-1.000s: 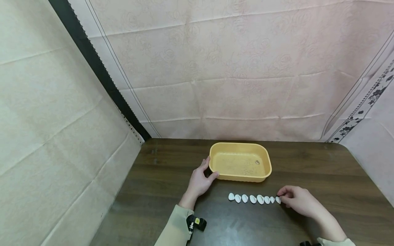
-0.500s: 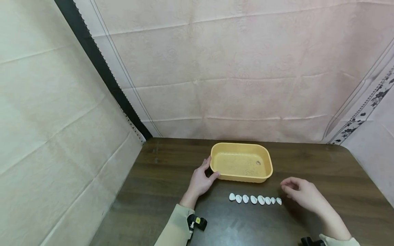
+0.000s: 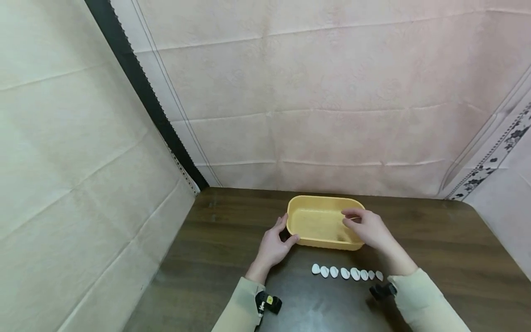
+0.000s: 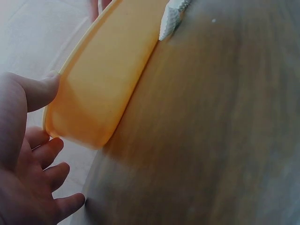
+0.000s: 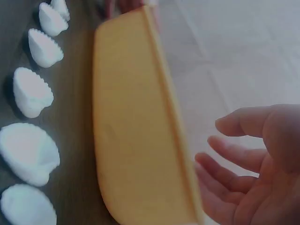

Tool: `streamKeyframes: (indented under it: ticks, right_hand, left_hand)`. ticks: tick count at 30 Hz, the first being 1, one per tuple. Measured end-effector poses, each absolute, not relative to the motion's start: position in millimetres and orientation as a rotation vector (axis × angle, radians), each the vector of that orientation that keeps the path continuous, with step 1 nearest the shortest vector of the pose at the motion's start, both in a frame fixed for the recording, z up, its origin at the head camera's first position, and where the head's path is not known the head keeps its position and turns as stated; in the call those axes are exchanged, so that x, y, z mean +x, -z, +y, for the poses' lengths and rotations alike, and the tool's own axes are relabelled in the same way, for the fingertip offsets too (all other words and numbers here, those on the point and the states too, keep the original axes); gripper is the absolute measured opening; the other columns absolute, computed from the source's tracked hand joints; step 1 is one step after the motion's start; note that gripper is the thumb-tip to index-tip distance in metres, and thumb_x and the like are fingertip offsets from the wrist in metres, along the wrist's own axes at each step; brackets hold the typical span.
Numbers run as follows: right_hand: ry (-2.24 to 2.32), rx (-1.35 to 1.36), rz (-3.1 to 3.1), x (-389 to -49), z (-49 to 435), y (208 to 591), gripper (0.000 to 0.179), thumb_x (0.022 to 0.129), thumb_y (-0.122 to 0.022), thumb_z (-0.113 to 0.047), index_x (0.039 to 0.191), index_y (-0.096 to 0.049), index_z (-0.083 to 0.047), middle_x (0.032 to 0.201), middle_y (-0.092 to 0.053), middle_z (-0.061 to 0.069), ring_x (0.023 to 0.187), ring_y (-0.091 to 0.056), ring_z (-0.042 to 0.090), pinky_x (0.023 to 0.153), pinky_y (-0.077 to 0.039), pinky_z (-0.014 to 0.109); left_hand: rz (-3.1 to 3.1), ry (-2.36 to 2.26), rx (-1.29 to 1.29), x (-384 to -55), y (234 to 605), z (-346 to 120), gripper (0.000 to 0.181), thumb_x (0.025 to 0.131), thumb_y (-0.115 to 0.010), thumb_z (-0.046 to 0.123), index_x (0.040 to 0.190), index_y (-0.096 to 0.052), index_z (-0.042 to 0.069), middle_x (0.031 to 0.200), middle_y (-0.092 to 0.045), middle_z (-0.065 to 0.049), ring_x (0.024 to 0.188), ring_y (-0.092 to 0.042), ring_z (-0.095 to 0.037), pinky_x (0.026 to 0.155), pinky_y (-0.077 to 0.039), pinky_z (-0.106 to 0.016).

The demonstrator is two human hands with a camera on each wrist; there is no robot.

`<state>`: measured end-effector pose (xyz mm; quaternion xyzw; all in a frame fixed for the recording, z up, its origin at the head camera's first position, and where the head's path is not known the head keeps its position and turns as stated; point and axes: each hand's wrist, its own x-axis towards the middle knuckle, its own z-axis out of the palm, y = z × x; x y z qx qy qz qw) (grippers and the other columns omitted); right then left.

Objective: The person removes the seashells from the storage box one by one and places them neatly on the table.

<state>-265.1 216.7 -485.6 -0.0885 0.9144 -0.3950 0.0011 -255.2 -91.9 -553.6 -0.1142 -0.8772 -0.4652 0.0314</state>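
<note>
A yellow plastic basin [image 3: 315, 221] stands near the back of the brown table. My left hand [image 3: 274, 249] grips its front left corner, thumb at the front rim and fingers along the left side; the left wrist view shows the thumb [image 4: 43, 91] against the rim. Above the basin's right part hovers my right hand [image 3: 371, 228], and in the right wrist view its fingers [image 5: 239, 154] are apart with nothing visible between them. In front of the basin, several white seashells [image 3: 345, 273] lie in a row on the table. The right hand covers part of the basin's inside.
The wood-patterned table [image 3: 224, 267] reaches back to a pale cloth wall [image 3: 332, 115]. Another cloth wall [image 3: 83, 184] rises on the left, with a dark strip along its edge. A small black camera [image 3: 271, 304] is strapped to the left wrist.
My right hand has left the right end of the shell row and moved up and left over the basin. The left hand stays at the basin's corner. The shells stay in their row.
</note>
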Motion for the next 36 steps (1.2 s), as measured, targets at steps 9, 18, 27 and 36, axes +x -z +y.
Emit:
streamKeyframes:
  ticks: [9, 18, 27, 36]
  right_hand:
    - [0.970, -0.316, 2.902, -299, 200, 506, 0.044, 0.100, -0.065, -0.012, 0.136, -0.063, 0.014, 0.138, -0.062, 0.035, 0.127, -0.059, 0.049, 0.108, -0.047, 0.064]
    - [0.878, -0.198, 2.844, -310, 194, 515, 0.046, 0.099, -0.062, -0.009, 0.138, -0.060, 0.015, 0.140, -0.060, 0.035, 0.109, -0.060, 0.039, 0.098, -0.051, 0.054]
    - [1.046, -0.290, 2.810, -313, 186, 522, 0.043, 0.092, -0.064, 0.003, 0.134, -0.069, 0.008, 0.132, -0.069, 0.026, 0.116, -0.066, 0.038, 0.097, -0.055, 0.053]
    - [1.226, -0.253, 2.709, -318, 184, 529, 0.043, 0.093, -0.061, 0.013, 0.133, -0.070, 0.003, 0.129, -0.071, 0.021, 0.123, -0.065, 0.039, 0.105, -0.052, 0.056]
  left_hand:
    - [-2.713, 1.420, -0.360, -258, 558, -90, 0.077, 0.101, -0.076, 0.031, 0.165, -0.040, 0.009, 0.167, -0.041, -0.002, 0.158, -0.032, -0.026, 0.127, -0.030, -0.048]
    - [-2.687, 1.451, -0.364, -257, 556, -90, 0.077, 0.101, -0.077, 0.029, 0.165, -0.040, 0.010, 0.168, -0.042, -0.004, 0.158, -0.032, -0.027, 0.127, -0.030, -0.050]
    - [-2.690, 1.423, -0.371, -258, 556, -93, 0.077, 0.101, -0.077, 0.032, 0.165, -0.040, 0.009, 0.167, -0.042, -0.002, 0.158, -0.032, -0.027, 0.126, -0.031, -0.048]
    - [-2.683, 1.441, -0.358, -257, 557, -93, 0.077, 0.101, -0.077, 0.030, 0.165, -0.040, 0.009, 0.168, -0.042, -0.003, 0.158, -0.032, -0.026, 0.126, -0.030, -0.049]
